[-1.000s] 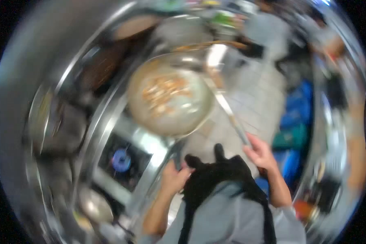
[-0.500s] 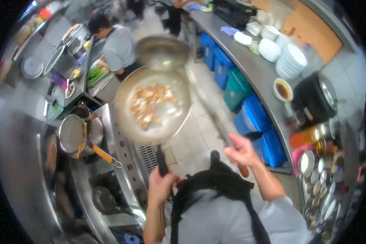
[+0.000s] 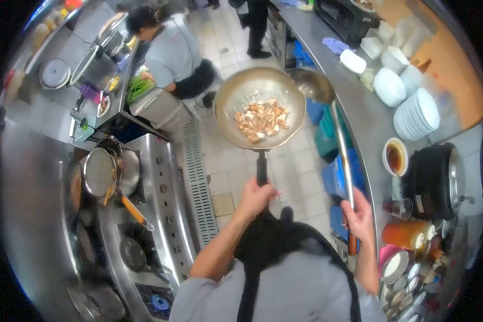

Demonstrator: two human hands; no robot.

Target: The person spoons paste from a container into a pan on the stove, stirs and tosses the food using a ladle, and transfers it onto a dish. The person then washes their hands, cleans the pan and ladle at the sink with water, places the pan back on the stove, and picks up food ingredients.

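Observation:
My left hand (image 3: 256, 196) is wrapped round the black handle of a wok (image 3: 228, 88), which it carries over the tiled floor. Browned, chopped food pieces (image 3: 263, 118) lie in the bottom of the wok. In my right hand (image 3: 358, 216) is a long-handled ladle (image 3: 312, 86) with a wooden grip end. Its large metal bowl overlaps the wok's right rim in this view.
To the left runs a stove (image 3: 154, 177) with a strainer (image 3: 100, 172) and a small black pan (image 3: 132, 254). A steel counter (image 3: 354, 102) on the right bears stacked white bowls (image 3: 416, 119), a sauce bowl (image 3: 395, 156) and a black cooker (image 3: 429, 180). A co-worker (image 3: 172, 53) bends at the far left.
The wok and my left hand have moved right, away from the stove. The ladle has swung to the right too, from behind the wok to its right rim.

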